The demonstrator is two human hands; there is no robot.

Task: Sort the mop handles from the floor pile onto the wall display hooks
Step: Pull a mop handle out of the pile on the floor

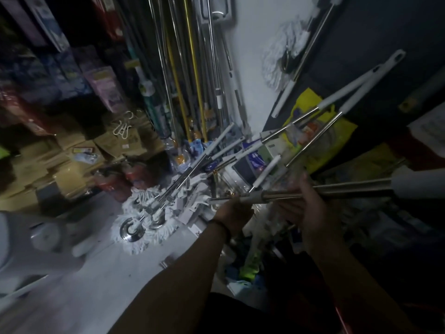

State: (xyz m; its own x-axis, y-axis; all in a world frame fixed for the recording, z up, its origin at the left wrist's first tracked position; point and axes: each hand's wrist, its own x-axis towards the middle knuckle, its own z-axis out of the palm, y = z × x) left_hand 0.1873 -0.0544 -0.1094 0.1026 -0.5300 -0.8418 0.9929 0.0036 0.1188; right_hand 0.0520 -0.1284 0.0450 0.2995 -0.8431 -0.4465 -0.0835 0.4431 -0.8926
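— Where are your hands right now?

— Both out in front of me, low. My left hand (234, 212) has its grip wrapped tight around a metal mop handle (301, 195), near its grey collar. My right hand (310, 208) is on the same handle just beside it, fingers curled around the shaft, so that grip is closed on it too.

— How does the handle lie?

— Roughly level, running off to my right, where it ends in a thick white sleeve (419, 186).

— And the rest of the pile?

— On the floor (96, 273) ahead of me. Several handles (192, 169) fan upward from white string mop heads (144, 213), with shiny round discs (132, 229) at their bases. Two more handles with white grips (349, 97) lean up against the dark wall on the right.

— Anything on the wall?

— Straight ahead, a row of long poles (190, 68) stands upright, silver and yellow. A fluffy white mop (281, 59) hangs higher up on the right. Cardboard boxes (67, 165) stack up on my left. It's dim and blurry, so I can't make out any hooks.
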